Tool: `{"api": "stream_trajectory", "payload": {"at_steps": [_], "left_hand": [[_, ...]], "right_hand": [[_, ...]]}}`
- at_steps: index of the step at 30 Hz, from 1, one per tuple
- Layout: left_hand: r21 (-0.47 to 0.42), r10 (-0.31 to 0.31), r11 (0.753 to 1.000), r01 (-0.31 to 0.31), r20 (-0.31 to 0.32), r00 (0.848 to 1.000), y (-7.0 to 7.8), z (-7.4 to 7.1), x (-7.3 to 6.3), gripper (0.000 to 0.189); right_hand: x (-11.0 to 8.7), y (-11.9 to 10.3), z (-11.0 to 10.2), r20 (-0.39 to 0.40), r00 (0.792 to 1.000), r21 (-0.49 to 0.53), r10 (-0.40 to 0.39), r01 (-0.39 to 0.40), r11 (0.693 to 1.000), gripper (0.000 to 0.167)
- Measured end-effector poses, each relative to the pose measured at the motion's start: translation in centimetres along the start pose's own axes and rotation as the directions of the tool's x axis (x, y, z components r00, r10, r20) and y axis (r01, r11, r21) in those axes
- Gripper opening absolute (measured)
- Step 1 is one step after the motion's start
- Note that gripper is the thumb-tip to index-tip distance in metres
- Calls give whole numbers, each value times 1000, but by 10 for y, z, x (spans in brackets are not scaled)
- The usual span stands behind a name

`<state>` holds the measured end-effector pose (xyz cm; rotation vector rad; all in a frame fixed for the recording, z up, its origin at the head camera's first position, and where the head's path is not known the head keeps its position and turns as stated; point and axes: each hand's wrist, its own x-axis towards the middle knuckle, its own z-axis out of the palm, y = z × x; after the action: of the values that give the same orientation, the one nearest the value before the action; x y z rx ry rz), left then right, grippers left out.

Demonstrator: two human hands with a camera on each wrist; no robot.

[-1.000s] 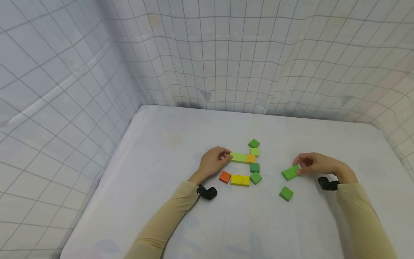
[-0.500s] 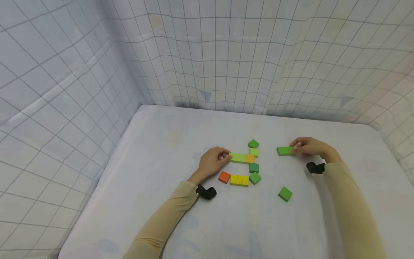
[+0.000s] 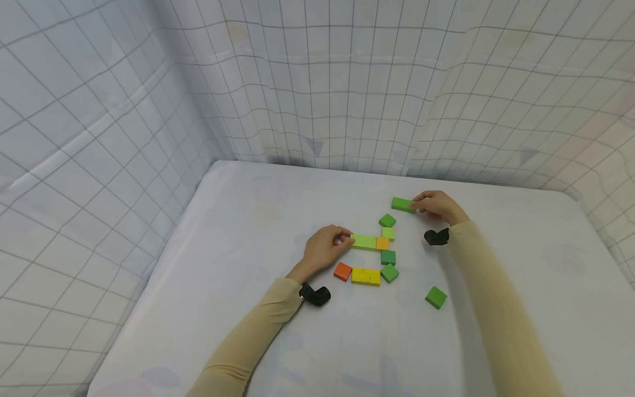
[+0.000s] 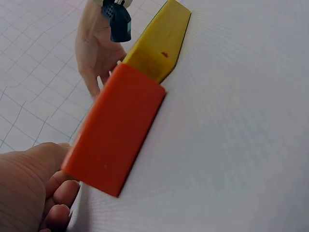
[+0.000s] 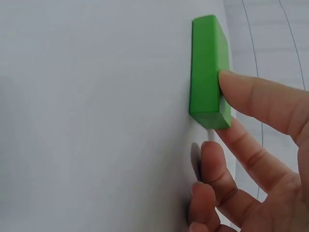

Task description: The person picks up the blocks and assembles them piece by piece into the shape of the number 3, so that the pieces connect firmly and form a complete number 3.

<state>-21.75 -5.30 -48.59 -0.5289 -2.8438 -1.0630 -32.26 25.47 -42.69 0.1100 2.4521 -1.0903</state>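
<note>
My left hand [image 3: 324,245] pinches the left end of a long light green block [image 3: 363,242], whose right end meets a small orange block [image 3: 382,243]. That light green block is hidden in the left wrist view, where a red-orange block [image 4: 116,130] is near the left thumb. Between thumb and fingers, my right hand [image 3: 439,205] holds a long green block [image 5: 205,67] by its right end, at the back of the group. Just in front of it are a small green block [image 3: 387,220] turned cornerwise and a small light green block [image 3: 388,234].
A dark green block [image 3: 388,257] and a turned green block [image 3: 389,273] continue the column toward me. Beside them is a yellow piece [image 3: 366,277]. Another green block [image 3: 436,298] lies apart at the right on the white table [image 3: 238,220]. Gridded cloth walls [image 3: 317,82] surround it.
The right hand has carried the long green block away from me and to the left, turning it nearly crosswise, to behind the column. The left hand has stayed in place.
</note>
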Motion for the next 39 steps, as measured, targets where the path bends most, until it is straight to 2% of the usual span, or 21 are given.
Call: {"api": "stream_trajectory", "payload": {"at_steps": [8, 16, 29, 39], "left_hand": [[1, 4, 1000, -4, 9, 1000, 1, 0, 1, 29], [2, 11, 1000, -11, 4, 1000, -2, -1, 4, 29], [12, 15, 1000, -15, 14, 1000, -6, -2, 9, 30], [9, 7, 1000, -8, 25, 1000, -8, 0, 9, 30]], "right_hand": [[18, -29, 31, -23, 1000, 46, -16, 17, 999, 38], [27, -45, 44, 34, 998, 20, -43, 42, 999, 37], [28, -42, 49, 101, 991, 18, -87, 86, 996, 37], [32, -35, 54, 93, 991, 7, -94, 94, 996, 37]]}}
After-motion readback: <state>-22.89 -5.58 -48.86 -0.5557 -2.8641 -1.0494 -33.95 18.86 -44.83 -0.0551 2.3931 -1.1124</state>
